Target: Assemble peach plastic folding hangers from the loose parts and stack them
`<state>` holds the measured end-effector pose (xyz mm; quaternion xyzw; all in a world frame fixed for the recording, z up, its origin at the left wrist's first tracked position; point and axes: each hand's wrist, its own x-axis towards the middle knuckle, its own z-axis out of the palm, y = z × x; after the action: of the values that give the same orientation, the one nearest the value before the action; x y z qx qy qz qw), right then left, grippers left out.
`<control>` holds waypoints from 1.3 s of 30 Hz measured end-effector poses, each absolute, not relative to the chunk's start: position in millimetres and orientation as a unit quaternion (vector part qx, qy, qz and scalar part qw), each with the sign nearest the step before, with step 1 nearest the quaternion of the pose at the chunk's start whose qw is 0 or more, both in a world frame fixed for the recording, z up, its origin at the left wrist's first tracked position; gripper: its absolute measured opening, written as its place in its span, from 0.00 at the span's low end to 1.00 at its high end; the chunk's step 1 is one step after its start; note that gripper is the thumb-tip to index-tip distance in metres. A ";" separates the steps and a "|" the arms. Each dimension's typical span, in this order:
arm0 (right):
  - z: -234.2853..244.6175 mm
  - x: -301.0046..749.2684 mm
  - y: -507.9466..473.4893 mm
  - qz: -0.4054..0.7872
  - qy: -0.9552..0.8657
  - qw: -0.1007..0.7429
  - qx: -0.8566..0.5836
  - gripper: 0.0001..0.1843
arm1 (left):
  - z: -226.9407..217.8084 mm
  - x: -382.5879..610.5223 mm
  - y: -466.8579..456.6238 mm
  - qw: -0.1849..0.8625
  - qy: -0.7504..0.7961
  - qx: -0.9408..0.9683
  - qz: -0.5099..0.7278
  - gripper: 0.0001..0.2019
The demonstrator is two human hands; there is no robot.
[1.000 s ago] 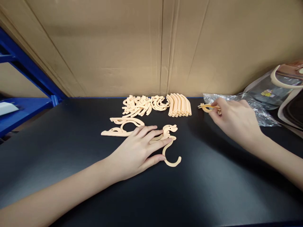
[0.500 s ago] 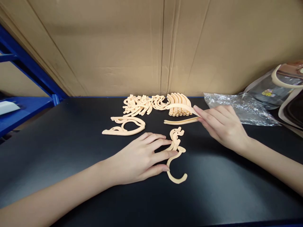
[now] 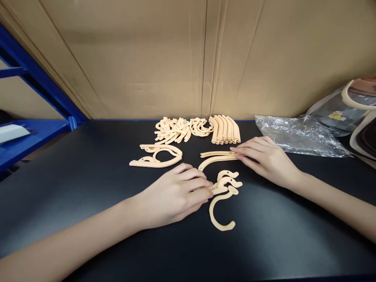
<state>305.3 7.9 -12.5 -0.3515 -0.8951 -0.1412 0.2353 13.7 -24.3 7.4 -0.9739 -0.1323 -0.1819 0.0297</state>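
Observation:
My left hand point(image 3: 179, 192) is closed over the ends of two notched beige hanger arm pieces point(image 3: 227, 181) on the black table. Their wavy ends poke out to the right of my fingertips. Just below them lies a beige hanger hook point(image 3: 216, 217), its curl toward me. My right hand point(image 3: 261, 156) pinches the right end of a curved beige hanger strip point(image 3: 216, 159). Close behind that strip lies another pair of slim strips point(image 3: 213, 154), partly under the same fingers. Farther left rests a folded beige hanger point(image 3: 164, 161).
At the back of the table point(image 3: 88, 188) lie a heap of notched pieces point(image 3: 172, 131), several hooks point(image 3: 199, 127) and a row of curved strips point(image 3: 225, 129). A clear plastic bag point(image 3: 293, 135) and a transparent bag with handles point(image 3: 335, 117) are at right. Cardboard point(image 3: 141, 58) stands behind.
My right hand has lowered the curved strip to the table, moving left and slightly down. My left fingers have drawn together, and the notched pieces have swung to point more to the right.

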 end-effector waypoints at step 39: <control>-16.9 299.0 0.8 0.008 -0.897 0.262 -0.355 0.09 | -0.7 10.6 -14.3 0.101 -0.322 -0.929 -0.150 0.20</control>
<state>299.0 0.8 -16.9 -0.3551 -0.8973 0.0081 0.2620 10.6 -14.3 -0.7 -0.9291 -0.3222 -0.1504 0.1013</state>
